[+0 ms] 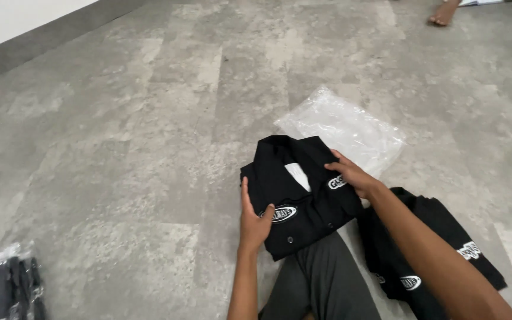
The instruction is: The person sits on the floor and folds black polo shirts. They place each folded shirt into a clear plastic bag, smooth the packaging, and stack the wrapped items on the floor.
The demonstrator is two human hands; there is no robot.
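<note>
A folded black collared shirt (303, 201) with white oval patches lies on the grey floor in front of me. My left hand (253, 220) rests flat against its left edge, fingers together. Over on the shirt's right side, my right hand (354, 176) presses near the chest patch, fingers spread. A clear plastic bag (342, 129) lies flat just beyond the shirt. A second black shirt (431, 249) lies to the right under my right forearm.
My knee in dark grey trousers (321, 284) is under the shirt's near edge. A bagged dark garment (4, 284) sits at the bottom left. Another person's bare foot (444, 13) shows at the top right. A wall base (42, 35) runs along the top left.
</note>
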